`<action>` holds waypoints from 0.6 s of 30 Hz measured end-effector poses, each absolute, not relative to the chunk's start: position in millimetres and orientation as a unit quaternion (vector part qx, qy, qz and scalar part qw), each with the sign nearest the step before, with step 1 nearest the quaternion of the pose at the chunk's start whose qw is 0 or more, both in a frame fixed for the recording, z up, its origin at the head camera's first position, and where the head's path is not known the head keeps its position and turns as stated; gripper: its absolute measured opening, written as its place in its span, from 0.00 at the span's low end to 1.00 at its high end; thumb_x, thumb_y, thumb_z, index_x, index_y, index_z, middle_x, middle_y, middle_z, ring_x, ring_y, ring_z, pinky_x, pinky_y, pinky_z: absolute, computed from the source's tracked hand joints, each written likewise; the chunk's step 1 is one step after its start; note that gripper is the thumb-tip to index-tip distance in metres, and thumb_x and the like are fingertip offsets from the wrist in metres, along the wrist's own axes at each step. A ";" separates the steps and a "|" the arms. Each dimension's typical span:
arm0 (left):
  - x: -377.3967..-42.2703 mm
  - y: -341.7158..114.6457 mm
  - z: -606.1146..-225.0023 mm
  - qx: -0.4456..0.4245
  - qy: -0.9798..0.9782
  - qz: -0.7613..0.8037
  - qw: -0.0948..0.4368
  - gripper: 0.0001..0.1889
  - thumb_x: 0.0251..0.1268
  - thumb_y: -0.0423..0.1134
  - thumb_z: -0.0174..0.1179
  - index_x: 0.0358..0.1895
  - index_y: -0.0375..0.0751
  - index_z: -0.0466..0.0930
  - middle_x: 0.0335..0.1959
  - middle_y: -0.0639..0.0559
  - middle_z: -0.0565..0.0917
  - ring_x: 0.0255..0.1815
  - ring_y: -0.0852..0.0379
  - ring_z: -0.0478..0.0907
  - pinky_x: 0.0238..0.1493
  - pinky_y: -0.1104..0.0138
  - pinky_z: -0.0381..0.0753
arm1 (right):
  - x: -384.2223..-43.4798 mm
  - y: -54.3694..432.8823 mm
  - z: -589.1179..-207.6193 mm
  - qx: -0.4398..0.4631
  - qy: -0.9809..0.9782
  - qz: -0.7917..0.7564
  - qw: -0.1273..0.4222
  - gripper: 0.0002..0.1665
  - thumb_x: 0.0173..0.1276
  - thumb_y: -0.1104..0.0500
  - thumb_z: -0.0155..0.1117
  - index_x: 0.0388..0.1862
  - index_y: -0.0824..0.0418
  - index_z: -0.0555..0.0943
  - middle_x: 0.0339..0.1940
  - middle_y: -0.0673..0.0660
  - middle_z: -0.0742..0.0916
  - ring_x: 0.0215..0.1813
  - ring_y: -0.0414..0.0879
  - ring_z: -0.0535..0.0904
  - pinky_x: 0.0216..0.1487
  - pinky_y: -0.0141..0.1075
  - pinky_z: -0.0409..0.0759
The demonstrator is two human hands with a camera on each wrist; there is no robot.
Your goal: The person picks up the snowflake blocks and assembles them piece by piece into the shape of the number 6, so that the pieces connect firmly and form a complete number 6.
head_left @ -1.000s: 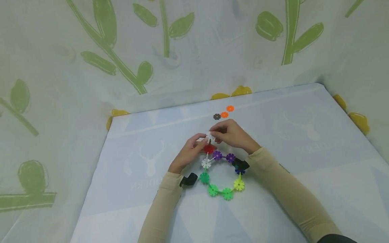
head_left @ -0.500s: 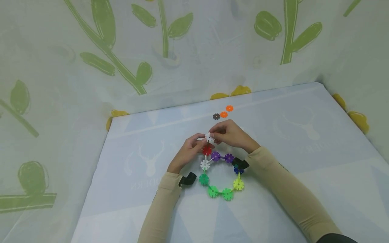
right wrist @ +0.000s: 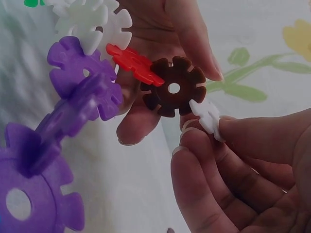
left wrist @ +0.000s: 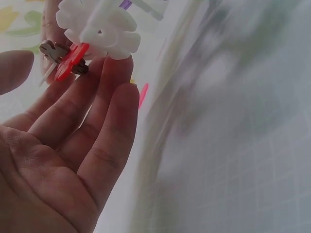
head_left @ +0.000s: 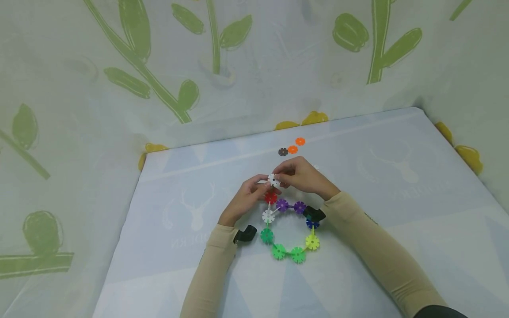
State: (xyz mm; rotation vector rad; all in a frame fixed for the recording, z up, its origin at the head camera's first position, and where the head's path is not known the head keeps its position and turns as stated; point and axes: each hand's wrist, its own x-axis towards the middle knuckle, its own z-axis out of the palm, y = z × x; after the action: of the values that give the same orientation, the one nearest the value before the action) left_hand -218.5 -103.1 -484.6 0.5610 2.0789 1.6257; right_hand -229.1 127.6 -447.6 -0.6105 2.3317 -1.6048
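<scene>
My right hand pinches a white snowflake disc between thumb and fingers. That disc's edge meets a dark brown disc, which is joined to a red disc. On the other side my left hand holds the chain by the brown and red discs, its fingers curled behind them. From the red disc the chain runs to a white disc, where it joins a ring of purple, blue, yellow and green discs. A wrist camera partly hides the blue disc.
Beyond the hands, two orange discs and a dark disc lie on the pale patterned tabletop. A curtain with green leaf prints stands behind the table's far edge. Black wrist cameras sit close to the ring.
The pinched white disc and the red disc have shifted slightly down and left. The white disc now shows its centre hole. Both hands keep their hold.
</scene>
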 end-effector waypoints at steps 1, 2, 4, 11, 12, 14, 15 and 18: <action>-218.7 -103.1 -485.0 0.204 0.751 0.588 0.221 0.20 0.84 0.46 0.49 0.68 0.40 0.72 0.58 0.33 0.86 0.53 0.48 0.88 0.59 0.55 0.86 | -229.1 127.5 -447.5 -0.209 0.799 -0.550 0.121 0.10 0.74 0.65 0.64 0.49 0.69 0.87 0.42 0.65 0.91 0.37 0.59 0.89 0.44 0.44 0.90; -218.8 -103.1 -485.4 0.205 0.749 0.590 0.222 0.20 0.84 0.46 0.49 0.68 0.40 0.72 0.57 0.33 0.86 0.53 0.49 0.88 0.59 0.56 0.86 | -229.2 127.4 -447.3 -0.209 0.800 -0.550 0.120 0.10 0.74 0.65 0.64 0.48 0.68 0.88 0.42 0.65 0.91 0.37 0.58 0.89 0.43 0.43 0.90; -218.7 -102.7 -485.2 0.210 0.743 0.594 0.225 0.19 0.84 0.46 0.49 0.68 0.40 0.72 0.57 0.33 0.87 0.54 0.49 0.88 0.59 0.56 0.86 | -229.5 127.5 -447.5 -0.209 0.801 -0.549 0.116 0.10 0.74 0.65 0.65 0.48 0.68 0.88 0.42 0.65 0.91 0.37 0.58 0.88 0.43 0.43 0.90; -219.1 -103.5 -486.0 0.219 0.736 0.600 0.226 0.18 0.84 0.43 0.49 0.67 0.39 0.72 0.56 0.32 0.87 0.54 0.47 0.88 0.59 0.55 0.86 | -229.3 128.8 -443.7 -0.202 0.808 -0.542 0.116 0.10 0.74 0.64 0.65 0.49 0.67 0.88 0.43 0.64 0.91 0.38 0.61 0.88 0.44 0.43 0.90; -219.0 -103.6 -485.9 0.217 0.737 0.598 0.226 0.18 0.84 0.43 0.50 0.68 0.39 0.72 0.56 0.32 0.87 0.54 0.48 0.88 0.59 0.56 0.86 | -229.8 129.9 -443.4 -0.199 0.812 -0.536 0.115 0.10 0.74 0.63 0.66 0.49 0.67 0.88 0.44 0.64 0.91 0.38 0.61 0.88 0.44 0.42 0.90; -219.0 -103.8 -486.0 0.215 0.741 0.595 0.227 0.19 0.83 0.43 0.50 0.68 0.38 0.71 0.56 0.33 0.87 0.54 0.50 0.88 0.59 0.57 0.86 | -231.8 133.9 -444.2 -0.191 0.822 -0.525 0.110 0.11 0.74 0.62 0.66 0.50 0.66 0.88 0.44 0.64 0.91 0.38 0.58 0.87 0.44 0.42 0.89; -218.8 -103.8 -485.7 0.216 0.740 0.595 0.229 0.20 0.83 0.43 0.50 0.68 0.37 0.71 0.56 0.33 0.87 0.53 0.50 0.88 0.58 0.57 0.86 | -233.1 136.5 -444.9 -0.184 0.828 -0.520 0.104 0.11 0.74 0.62 0.66 0.51 0.66 0.88 0.44 0.64 0.91 0.38 0.57 0.87 0.44 0.42 0.89; -218.5 -103.5 -485.5 0.223 0.733 0.597 0.238 0.22 0.83 0.43 0.51 0.70 0.35 0.70 0.57 0.33 0.86 0.53 0.50 0.88 0.56 0.57 0.87 | -237.2 146.3 -447.0 -0.151 0.844 -0.507 0.089 0.12 0.75 0.60 0.66 0.51 0.65 0.88 0.44 0.64 0.90 0.37 0.53 0.86 0.45 0.43 0.89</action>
State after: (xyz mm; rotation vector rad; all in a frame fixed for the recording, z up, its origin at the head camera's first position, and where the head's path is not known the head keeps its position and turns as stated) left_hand -218.5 -103.5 -485.5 0.6101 2.0085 1.6355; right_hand -237.2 146.3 -447.0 -0.4488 2.5103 -1.5085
